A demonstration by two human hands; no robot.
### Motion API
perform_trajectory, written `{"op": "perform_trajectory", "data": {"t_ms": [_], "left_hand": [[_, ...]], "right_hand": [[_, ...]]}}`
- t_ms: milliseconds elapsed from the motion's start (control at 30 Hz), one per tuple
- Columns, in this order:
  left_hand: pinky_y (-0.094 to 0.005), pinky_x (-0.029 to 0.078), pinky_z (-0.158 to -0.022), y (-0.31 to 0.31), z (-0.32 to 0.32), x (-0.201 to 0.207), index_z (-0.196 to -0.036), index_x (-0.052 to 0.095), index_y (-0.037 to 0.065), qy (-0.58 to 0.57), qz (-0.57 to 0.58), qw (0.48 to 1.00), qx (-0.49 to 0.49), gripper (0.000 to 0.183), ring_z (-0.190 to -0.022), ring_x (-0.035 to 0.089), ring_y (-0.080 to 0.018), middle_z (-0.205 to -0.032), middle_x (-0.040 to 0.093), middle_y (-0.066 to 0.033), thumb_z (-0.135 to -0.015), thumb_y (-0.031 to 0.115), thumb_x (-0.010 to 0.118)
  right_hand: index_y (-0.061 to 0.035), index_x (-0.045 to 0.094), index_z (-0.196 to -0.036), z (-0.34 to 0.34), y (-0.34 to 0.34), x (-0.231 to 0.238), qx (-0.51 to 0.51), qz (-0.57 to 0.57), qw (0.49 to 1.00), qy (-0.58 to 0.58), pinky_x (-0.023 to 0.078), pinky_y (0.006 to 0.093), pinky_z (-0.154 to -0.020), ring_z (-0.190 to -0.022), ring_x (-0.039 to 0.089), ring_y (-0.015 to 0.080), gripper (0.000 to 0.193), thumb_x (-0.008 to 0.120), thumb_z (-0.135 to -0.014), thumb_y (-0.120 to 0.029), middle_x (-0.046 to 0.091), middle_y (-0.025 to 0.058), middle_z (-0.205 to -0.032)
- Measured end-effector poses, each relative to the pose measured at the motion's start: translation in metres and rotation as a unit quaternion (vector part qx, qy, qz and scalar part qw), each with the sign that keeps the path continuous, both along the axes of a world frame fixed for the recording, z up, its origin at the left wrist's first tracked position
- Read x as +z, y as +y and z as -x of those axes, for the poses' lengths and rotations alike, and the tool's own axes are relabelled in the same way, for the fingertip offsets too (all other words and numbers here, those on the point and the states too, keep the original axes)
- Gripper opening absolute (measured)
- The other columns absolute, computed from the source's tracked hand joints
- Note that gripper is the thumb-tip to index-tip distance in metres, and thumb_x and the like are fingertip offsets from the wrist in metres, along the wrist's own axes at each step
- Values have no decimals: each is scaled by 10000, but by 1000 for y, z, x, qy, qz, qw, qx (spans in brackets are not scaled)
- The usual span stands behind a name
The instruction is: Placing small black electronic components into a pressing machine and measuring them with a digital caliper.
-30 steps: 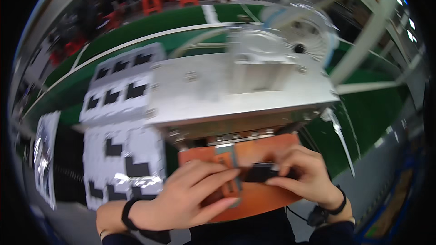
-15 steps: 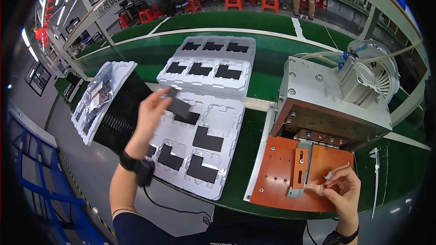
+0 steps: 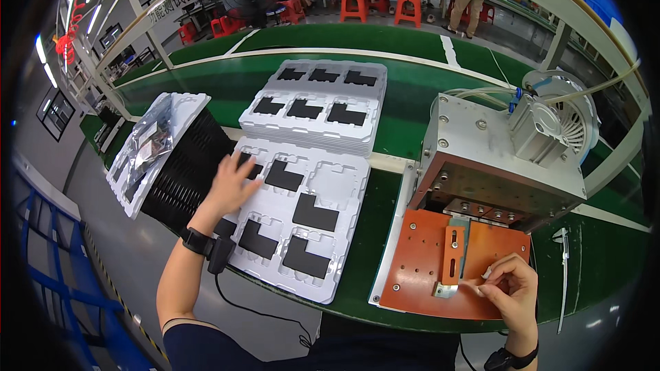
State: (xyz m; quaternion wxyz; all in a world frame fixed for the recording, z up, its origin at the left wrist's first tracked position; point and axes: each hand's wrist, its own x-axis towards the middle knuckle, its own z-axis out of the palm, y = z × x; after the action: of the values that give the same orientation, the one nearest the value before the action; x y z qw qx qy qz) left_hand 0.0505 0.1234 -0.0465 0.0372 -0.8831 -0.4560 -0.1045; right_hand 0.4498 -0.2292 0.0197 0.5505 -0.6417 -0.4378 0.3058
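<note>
Piece [image 3: 255, 171], black and thin, looks light, probably stiff, best held by edges; left hand [image 3: 230, 189] spread by it, grasping nothing, right hand [image 3: 515, 286] pinching pale film [image 3: 471, 285].

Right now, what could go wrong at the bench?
The left hand, fingers spread, partly hides a flat black piece in the white moulded plastic tray; it could nudge that piece out of place. The right hand pinches a small whitish piece near the orange flat plate; it might slip. The tray sits near the green-topped bench's front edge; a forearm bump could shift it.
</note>
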Motion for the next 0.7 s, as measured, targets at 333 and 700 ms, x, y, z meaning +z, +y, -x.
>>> {"op": "perform_trajectory", "data": {"t_ms": [333,700], "left_hand": [[-431,374,-1018,-74,-80,54,-1186,621,70,-110,202,944,-235,523,-1194,473,-317,-1228,570,-110,-720,228,796],[-421,408,-967,-103,-93,54,-1080,667,58,11,51,958,-281,457,-1024,551,-278,-940,613,-71,-644,101,795]], "right_hand": [[-22,646,-765,1,0,6,12,8,999,-45,446,232,-644,-715,574,117,153,784,-700,-16,637,47,-792],[-14,643,-803,-3,8,11,85,-28,992,-94,459,217,-569,-687,603,115,139,774,-767,-43,632,46,-821]]}}
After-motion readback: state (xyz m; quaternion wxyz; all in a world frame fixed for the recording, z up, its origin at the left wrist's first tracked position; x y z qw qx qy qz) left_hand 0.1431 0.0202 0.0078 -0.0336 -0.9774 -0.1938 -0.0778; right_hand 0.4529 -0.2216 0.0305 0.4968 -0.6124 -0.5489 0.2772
